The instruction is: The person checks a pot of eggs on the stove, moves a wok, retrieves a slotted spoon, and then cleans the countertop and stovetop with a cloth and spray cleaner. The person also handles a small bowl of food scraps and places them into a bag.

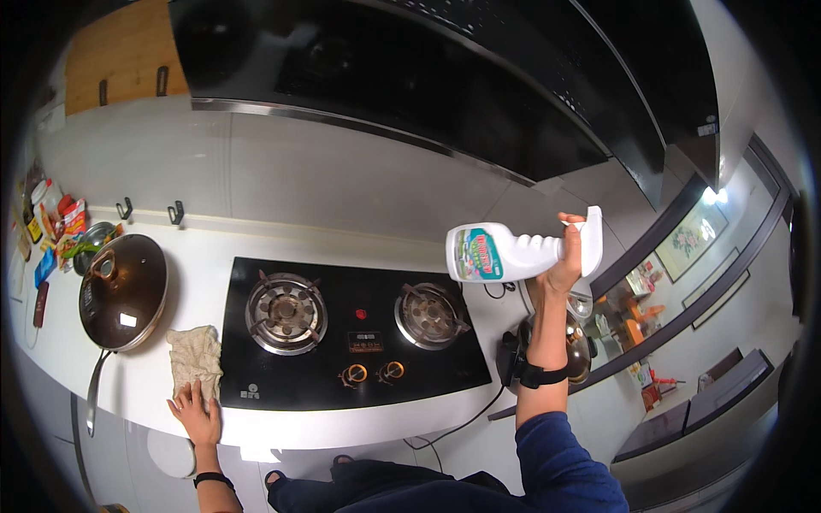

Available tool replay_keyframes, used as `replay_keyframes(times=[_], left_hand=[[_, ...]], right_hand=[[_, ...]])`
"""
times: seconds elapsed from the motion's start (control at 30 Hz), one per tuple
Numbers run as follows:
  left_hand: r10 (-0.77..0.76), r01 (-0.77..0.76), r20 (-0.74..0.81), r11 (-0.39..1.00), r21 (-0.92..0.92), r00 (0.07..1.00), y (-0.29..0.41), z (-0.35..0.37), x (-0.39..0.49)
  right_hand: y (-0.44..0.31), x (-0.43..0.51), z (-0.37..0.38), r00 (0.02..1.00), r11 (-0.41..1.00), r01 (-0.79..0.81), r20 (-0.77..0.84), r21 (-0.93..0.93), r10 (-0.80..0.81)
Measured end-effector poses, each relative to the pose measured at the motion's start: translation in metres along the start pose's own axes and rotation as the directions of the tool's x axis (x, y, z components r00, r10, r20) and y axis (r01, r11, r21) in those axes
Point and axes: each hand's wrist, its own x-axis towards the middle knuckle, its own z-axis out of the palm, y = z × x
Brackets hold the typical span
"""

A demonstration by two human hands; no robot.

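My right hand grips the neck and trigger of a white plastic spray bottle. The bottle is raised on its side above the right end of the counter, its printed label facing me and its spray head to the right. Flat at the counter's front edge, my left hand has its fingers spread over the near end of a crumpled beige cloth. Just right of the cloth lies a black glass two-burner gas hob, with a left burner, a right burner and two control knobs.
A lidded frying pan stands left of the cloth, its handle reaching past the counter edge. Food packets crowd the far left. Overhead hangs a black range hood. An appliance with a cord sits beneath my right forearm.
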Motion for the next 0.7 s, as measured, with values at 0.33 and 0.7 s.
replay_keyframes(times=[0.33, 0.7], left_hand=[[0.015, -0.016, -0.027, 0.999, -0.043, 1.000, -0.007, -0.001, 0.000], [0.026, -0.026, 0.011, 1.000, -0.013, 1.000, -0.015, -0.001, -0.001]], right_hand=[[-0.020, -0.057, 0.181, 0.925, 0.976, -0.011, 0.373, 0.219, -0.073], [-0.049, -0.098, 0.279, 0.860, 0.715, -0.451, 0.474, 0.534, 0.189]])
